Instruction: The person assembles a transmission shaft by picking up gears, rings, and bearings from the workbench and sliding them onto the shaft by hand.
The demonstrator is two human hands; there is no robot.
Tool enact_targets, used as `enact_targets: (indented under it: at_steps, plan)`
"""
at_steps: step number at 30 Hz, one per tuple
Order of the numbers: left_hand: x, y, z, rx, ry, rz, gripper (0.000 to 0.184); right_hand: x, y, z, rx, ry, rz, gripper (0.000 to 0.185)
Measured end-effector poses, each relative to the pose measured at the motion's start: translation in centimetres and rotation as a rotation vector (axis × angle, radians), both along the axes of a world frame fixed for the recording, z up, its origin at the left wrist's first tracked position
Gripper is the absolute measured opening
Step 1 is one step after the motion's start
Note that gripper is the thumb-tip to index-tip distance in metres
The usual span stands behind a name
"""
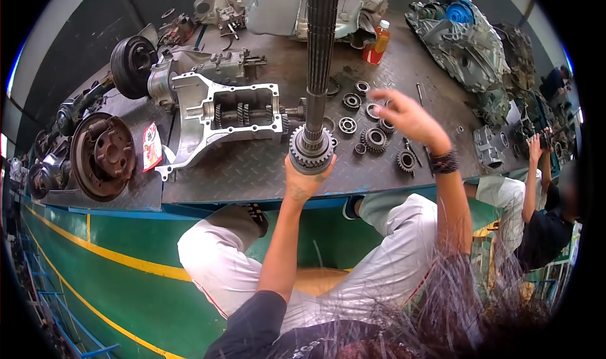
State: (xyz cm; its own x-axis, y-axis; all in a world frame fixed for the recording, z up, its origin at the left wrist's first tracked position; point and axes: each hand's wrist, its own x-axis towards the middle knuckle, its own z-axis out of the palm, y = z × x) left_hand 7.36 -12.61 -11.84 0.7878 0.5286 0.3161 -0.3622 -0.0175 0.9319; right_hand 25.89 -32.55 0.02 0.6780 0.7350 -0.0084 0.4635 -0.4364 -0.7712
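You hold one splined shaft [320, 68] in front of you, near the middle of the counter's [240, 181] close edge. Its long axis runs almost straight up the view: the geared end is low, in your grip, and the other end passes out of sight at the top. The shaft looks broader towards the top; you cannot tell from here how far it leans.

Your left hand [305, 181] is clamped around the underside of the single large gear [312, 162] at the shaft's foot. Your right hand [407, 116] hangs over the loose gears and rings [374, 140], its fingers somewhat apart, with nothing visible in its grasp; whether it touches one cannot be told. You have at least eight of these pieces there, some partly covered, so the exact count is unclear.

To the left of the shaft sits one open casing [252, 131] with several gears [240, 113] inside it. Beyond lie one black drum [134, 66], one rusty round plate [104, 157] and one red-and-white packet [152, 147]. One bottle [377, 45] stands behind the loose pieces.
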Motion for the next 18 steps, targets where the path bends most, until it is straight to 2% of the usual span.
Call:
enact_targets:
  at_steps: [2, 4, 5, 9, 12, 18]
  plan:
    - [-0.3, -0.1, 0.8, -0.010, 0.006, 0.006, 0.040, 2.4, -1.8, -6.2, -0.412, -0.293, 0.078, 0.056]
    - [-0.3, -0.1, 1.2, -0.017, 0.001, 0.009, 0.039, 0.4, -1.8, -8.2, -0.416, -0.304, 0.024, 0.066]
    - [-0.5, -0.1, 1.1, -0.022, 0.005, 0.013, 0.039, 0.0, -1.7, -8.4, -0.439, -0.274, 0.049, 0.074]
    - [-0.3, 0.3, 0.5, 0.006, 0.006, 0.042, 0.037, -0.7, -1.2, -8.5, -0.491, -0.330, 0.094, 0.087]
    - [-0.4, 0.7, 0.2, -0.046, 0.088, -0.015, 0.036, -0.5, -0.8, -8.9, -0.537, -0.365, 0.076, 0.086]
    - [-0.5, 0.7, 0.8, 0.025, 0.030, -0.009, 0.036, -0.5, -0.6, -8.9, -0.578, -0.373, 0.046, 0.085]
